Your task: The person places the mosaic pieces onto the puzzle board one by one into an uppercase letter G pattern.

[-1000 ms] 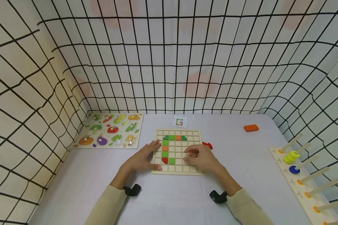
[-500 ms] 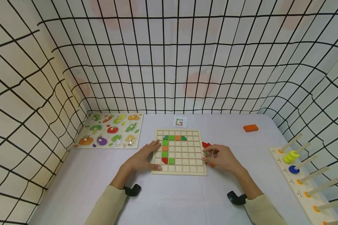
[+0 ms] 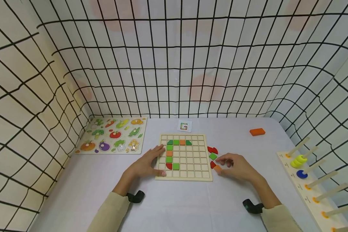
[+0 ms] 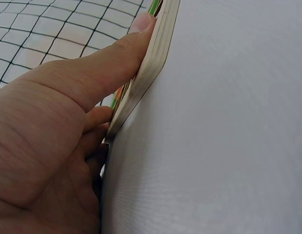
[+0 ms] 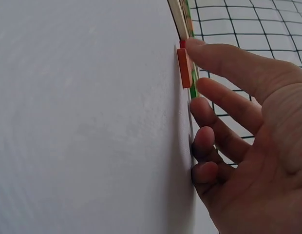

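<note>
The orange piece (image 3: 217,169) is lying on the table (image 3: 174,206), just outside the right edge of the grid board (image 3: 191,159) and not far from that board's near right corner. It is sitting to the left of the right hand (image 3: 237,167), between that grip and the board, with the thumb tip right at its near side. The index fingertip is hanging farther back, between the orange piece and the green square (image 3: 213,156); whether the thumb is touching, I cannot tell. The grip is staying released, its fingers loosely bent with a gap in front of the thumb. The orange piece is looking nearly square, so no long axis is showing.

A red piece (image 3: 213,164) is lying at its far left side, and more red pieces (image 3: 215,150) are lying beyond the green square, along the same board edge.

The right hand is clearly being the nearer one; the left hand (image 3: 148,162) is resting, fingers spread and unclenched, on the board's left edge, thumb toward the near left corner.
</note>
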The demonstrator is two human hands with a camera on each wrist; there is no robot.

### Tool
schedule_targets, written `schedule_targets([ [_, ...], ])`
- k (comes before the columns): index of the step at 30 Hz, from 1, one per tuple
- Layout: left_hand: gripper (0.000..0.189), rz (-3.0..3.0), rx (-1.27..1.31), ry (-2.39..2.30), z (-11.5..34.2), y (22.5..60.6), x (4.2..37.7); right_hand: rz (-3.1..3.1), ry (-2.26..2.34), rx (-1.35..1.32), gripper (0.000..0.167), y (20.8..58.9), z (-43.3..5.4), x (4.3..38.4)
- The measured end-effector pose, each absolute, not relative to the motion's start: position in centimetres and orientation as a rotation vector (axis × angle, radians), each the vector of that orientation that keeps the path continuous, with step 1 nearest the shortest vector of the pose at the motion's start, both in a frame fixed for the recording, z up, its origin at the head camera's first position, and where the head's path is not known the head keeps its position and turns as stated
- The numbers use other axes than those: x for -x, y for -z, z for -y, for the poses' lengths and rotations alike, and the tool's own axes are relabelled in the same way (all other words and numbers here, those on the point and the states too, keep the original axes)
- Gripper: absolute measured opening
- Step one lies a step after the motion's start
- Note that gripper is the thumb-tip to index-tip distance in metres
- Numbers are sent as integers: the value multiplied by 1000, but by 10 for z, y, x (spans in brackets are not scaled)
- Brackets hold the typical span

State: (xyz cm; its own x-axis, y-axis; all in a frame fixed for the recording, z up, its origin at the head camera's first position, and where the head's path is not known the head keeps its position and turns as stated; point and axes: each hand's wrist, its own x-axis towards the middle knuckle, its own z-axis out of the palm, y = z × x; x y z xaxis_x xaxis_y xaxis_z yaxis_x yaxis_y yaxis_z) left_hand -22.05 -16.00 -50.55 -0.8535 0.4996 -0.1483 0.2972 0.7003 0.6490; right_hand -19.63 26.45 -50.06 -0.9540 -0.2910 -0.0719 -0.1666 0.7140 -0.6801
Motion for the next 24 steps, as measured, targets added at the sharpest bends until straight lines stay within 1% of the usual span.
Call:
schedule_targets([
  [7,109,-2594,-610,-924,160,506,220,-2739,1010,477,34,505,-270,196],
  [17,109,-2594,-615,-919,160,505,220,-2726,1030,429,28,510,-274,198],
  [24,109,-2594,-617,-912,160,504,220,-2702,1056,460,27,511,-278,199],
])
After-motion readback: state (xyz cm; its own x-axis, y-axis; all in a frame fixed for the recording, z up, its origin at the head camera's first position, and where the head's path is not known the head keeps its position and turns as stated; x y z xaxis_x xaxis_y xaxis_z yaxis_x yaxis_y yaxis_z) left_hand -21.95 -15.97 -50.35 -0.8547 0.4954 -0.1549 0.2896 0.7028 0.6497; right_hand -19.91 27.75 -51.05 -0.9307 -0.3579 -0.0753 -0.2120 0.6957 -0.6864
